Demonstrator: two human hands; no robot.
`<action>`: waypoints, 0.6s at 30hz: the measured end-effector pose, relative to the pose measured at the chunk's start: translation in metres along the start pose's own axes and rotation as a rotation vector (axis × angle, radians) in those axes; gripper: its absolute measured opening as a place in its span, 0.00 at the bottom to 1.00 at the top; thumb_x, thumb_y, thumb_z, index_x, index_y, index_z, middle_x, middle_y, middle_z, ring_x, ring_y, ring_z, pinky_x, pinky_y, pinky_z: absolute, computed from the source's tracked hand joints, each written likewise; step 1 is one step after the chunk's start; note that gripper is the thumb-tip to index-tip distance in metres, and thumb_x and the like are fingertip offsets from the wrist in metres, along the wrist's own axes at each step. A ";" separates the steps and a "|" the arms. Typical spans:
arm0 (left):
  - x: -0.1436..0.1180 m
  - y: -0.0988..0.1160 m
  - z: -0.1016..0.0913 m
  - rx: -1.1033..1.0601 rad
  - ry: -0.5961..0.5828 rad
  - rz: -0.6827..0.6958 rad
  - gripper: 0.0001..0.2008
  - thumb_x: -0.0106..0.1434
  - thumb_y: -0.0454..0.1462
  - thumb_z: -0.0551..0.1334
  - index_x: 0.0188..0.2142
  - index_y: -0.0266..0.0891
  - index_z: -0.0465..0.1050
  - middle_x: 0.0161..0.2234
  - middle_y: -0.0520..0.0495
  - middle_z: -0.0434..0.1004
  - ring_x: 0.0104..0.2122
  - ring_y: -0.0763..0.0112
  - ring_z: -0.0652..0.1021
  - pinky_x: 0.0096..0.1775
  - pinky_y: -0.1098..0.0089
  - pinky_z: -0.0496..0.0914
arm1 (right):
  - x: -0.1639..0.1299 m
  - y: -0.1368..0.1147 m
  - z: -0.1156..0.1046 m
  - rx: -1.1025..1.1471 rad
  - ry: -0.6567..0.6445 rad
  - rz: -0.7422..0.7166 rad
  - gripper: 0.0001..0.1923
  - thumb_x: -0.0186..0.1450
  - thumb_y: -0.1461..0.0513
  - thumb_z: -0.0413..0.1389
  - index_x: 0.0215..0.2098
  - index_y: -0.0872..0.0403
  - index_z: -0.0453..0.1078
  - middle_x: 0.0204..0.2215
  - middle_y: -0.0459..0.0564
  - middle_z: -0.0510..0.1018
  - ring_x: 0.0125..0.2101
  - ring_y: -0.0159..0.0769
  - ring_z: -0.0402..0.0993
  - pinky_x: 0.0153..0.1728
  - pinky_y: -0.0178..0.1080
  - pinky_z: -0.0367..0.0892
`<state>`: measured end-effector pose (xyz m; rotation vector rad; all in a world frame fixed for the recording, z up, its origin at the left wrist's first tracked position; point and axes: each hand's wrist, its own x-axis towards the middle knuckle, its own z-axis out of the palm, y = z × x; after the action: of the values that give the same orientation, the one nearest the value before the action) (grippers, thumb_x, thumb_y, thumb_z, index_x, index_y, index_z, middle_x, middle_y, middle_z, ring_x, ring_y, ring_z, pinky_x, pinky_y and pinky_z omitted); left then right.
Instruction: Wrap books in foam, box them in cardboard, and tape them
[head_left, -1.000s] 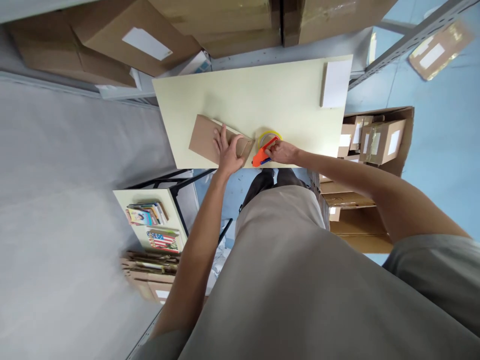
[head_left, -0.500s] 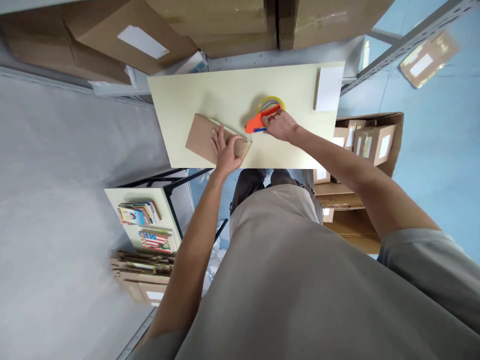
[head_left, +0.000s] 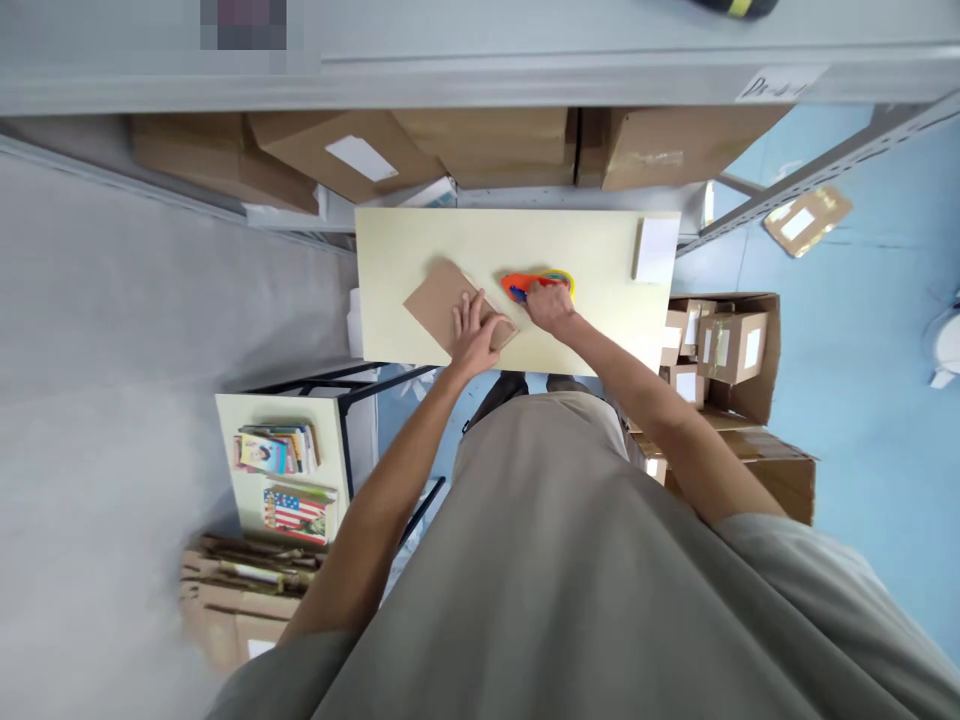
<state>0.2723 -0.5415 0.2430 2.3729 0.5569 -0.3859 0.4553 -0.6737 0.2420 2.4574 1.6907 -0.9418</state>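
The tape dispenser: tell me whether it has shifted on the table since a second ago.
Yes. The tape dispenser, gripped by the right hand, has gone from the table's near edge towards its middle, further from the person, beside the flat cardboard box.

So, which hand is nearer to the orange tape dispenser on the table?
Right. The right hand grips the tape dispenser. The left hand lies flat on the cardboard box, to the dispenser's left.
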 end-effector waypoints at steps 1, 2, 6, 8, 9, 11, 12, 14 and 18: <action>-0.002 0.000 -0.001 0.019 -0.016 0.020 0.30 0.58 0.31 0.74 0.60 0.46 0.79 0.87 0.44 0.38 0.85 0.38 0.32 0.81 0.34 0.30 | -0.001 -0.007 -0.006 0.003 0.018 0.079 0.30 0.84 0.60 0.37 0.65 0.73 0.73 0.55 0.85 0.83 0.52 0.63 0.86 0.51 0.57 0.76; -0.004 0.001 -0.002 0.031 -0.018 0.032 0.31 0.58 0.33 0.75 0.61 0.46 0.79 0.87 0.43 0.39 0.85 0.37 0.34 0.81 0.34 0.32 | -0.003 -0.014 -0.013 0.007 0.040 0.168 0.30 0.84 0.58 0.39 0.65 0.72 0.73 0.55 0.84 0.83 0.52 0.61 0.86 0.51 0.55 0.76; -0.009 0.021 -0.016 -0.017 0.113 0.031 0.46 0.63 0.46 0.75 0.78 0.46 0.66 0.86 0.35 0.46 0.85 0.31 0.39 0.80 0.29 0.41 | -0.025 -0.041 -0.054 0.106 0.167 0.343 0.33 0.85 0.50 0.41 0.66 0.70 0.70 0.48 0.78 0.87 0.48 0.60 0.88 0.48 0.49 0.77; -0.005 0.037 -0.034 -0.028 0.253 0.102 0.51 0.64 0.50 0.75 0.81 0.47 0.59 0.84 0.32 0.50 0.85 0.33 0.42 0.81 0.34 0.43 | -0.039 -0.054 -0.082 0.132 0.226 0.391 0.34 0.86 0.47 0.39 0.66 0.66 0.70 0.48 0.76 0.87 0.47 0.60 0.89 0.46 0.48 0.77; -0.001 0.046 -0.046 -0.036 0.314 0.149 0.51 0.65 0.50 0.75 0.82 0.47 0.57 0.83 0.31 0.52 0.85 0.34 0.46 0.82 0.37 0.45 | -0.045 -0.060 -0.098 0.129 0.257 0.412 0.34 0.86 0.46 0.38 0.67 0.64 0.69 0.47 0.74 0.88 0.46 0.60 0.89 0.45 0.48 0.78; 0.013 0.064 -0.076 -0.069 0.442 0.235 0.49 0.67 0.49 0.73 0.82 0.47 0.56 0.81 0.28 0.56 0.83 0.36 0.54 0.81 0.41 0.49 | -0.054 -0.072 -0.135 0.125 0.352 0.438 0.33 0.85 0.46 0.37 0.67 0.61 0.68 0.46 0.71 0.88 0.44 0.61 0.88 0.44 0.50 0.79; 0.021 0.073 -0.094 -0.090 0.510 0.281 0.47 0.69 0.47 0.72 0.82 0.46 0.56 0.79 0.27 0.58 0.82 0.37 0.57 0.80 0.41 0.52 | -0.055 -0.077 -0.155 0.126 0.421 0.443 0.32 0.85 0.46 0.38 0.67 0.61 0.67 0.45 0.71 0.88 0.44 0.62 0.88 0.43 0.51 0.79; 0.043 0.090 -0.132 -0.135 0.661 0.384 0.41 0.72 0.43 0.69 0.80 0.42 0.58 0.75 0.25 0.63 0.78 0.38 0.64 0.78 0.39 0.55 | -0.052 -0.083 -0.197 0.129 0.584 0.434 0.30 0.84 0.47 0.41 0.67 0.62 0.66 0.48 0.71 0.87 0.44 0.63 0.87 0.44 0.53 0.80; 0.087 0.115 -0.202 -0.180 0.890 0.543 0.37 0.73 0.38 0.66 0.78 0.39 0.57 0.73 0.25 0.65 0.76 0.41 0.68 0.76 0.41 0.60 | -0.028 -0.079 -0.271 0.072 0.809 0.348 0.27 0.82 0.51 0.47 0.65 0.64 0.66 0.51 0.74 0.85 0.48 0.66 0.85 0.52 0.59 0.79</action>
<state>0.4288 -0.4623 0.4185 2.3040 0.2695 0.9549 0.5081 -0.5733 0.5021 3.2792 1.2428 0.0635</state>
